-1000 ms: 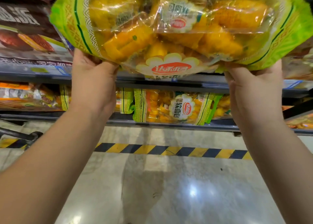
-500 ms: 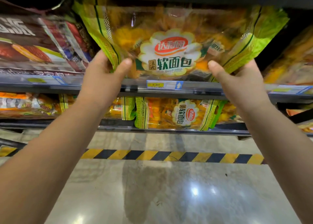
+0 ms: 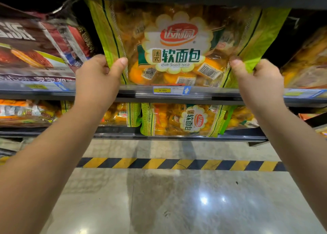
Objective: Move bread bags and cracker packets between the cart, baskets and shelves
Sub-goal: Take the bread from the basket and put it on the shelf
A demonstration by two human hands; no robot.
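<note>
I find the bread bag (image 3: 178, 44) standing upright on the upper shelf (image 3: 230, 93), its base behind the price rail. The left hand (image 3: 96, 80) and right hand (image 3: 256, 80) each pinch a lower green side seam, thumb in front, presumably to square the face outward (the label reads level). Dark snack packets (image 3: 35, 44) lean just beside it. A matching bag (image 3: 185, 120) lies sideways on the shelf below. The floor (image 3: 177, 198) is polished and glossy, crossed by hazard tape (image 3: 177, 164).

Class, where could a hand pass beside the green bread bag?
One dark gap: between the bread bag and the orange bag to its right. Left is crowded: dark packets lean beside it, and the lower shelf is packed.
</note>
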